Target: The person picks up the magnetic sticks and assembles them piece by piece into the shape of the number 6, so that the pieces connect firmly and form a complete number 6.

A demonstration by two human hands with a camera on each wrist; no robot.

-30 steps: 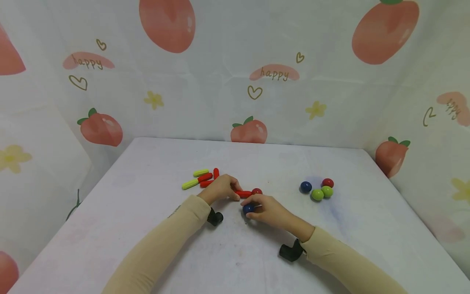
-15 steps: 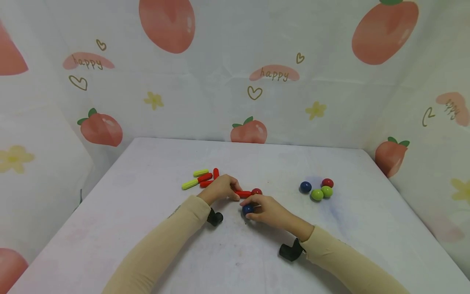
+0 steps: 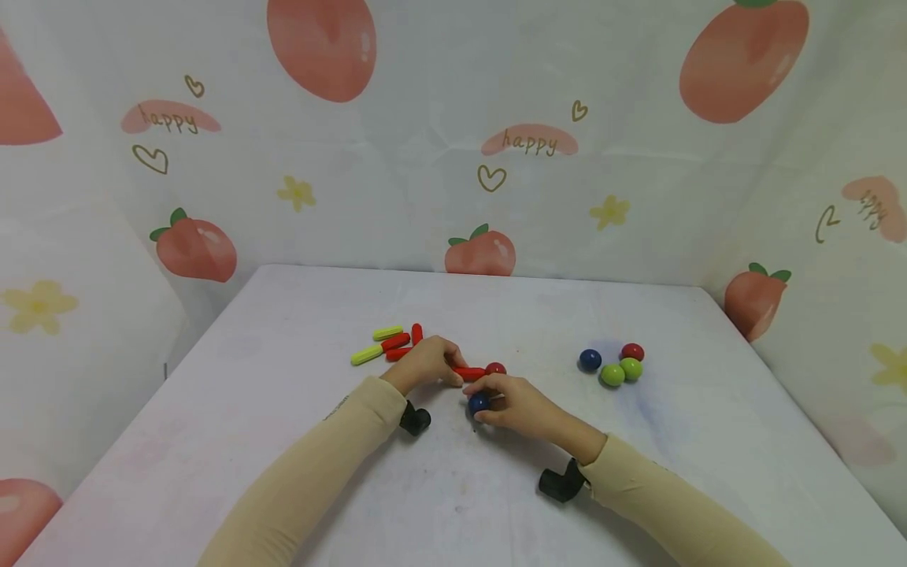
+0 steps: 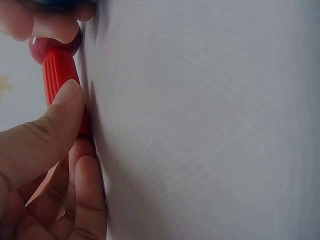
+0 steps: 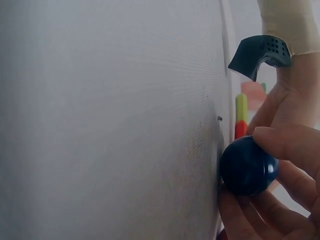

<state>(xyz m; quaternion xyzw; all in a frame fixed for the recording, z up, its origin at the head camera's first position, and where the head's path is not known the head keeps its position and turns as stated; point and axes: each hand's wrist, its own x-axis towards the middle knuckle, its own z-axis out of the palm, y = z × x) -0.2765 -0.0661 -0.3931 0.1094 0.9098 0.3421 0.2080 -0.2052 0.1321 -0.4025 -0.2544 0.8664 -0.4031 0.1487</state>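
My left hand (image 3: 427, 365) pinches a ridged red stick (image 4: 59, 75) lying on the table, thumb on one side and fingers on the other. At the stick's right end sits a red ball (image 3: 496, 368), touching or nearly touching it. Just nearer to me, my right hand (image 3: 520, 407) holds a dark blue ball (image 5: 248, 166) between thumb and fingers, down at the table surface. Beyond the left hand lie several loose sticks, among them a yellow stick (image 3: 387, 333) and an upright-pointing red stick (image 3: 417, 335). The left hand partly hides some of them.
On the right of the white table (image 3: 453, 504) a group of balls rests: a blue ball (image 3: 590, 361), a red ball (image 3: 633, 352) and two green balls (image 3: 612, 375). Black wrist cameras (image 3: 562, 482) jut below both wrists. A patterned cloth (image 3: 397, 157) hangs behind.
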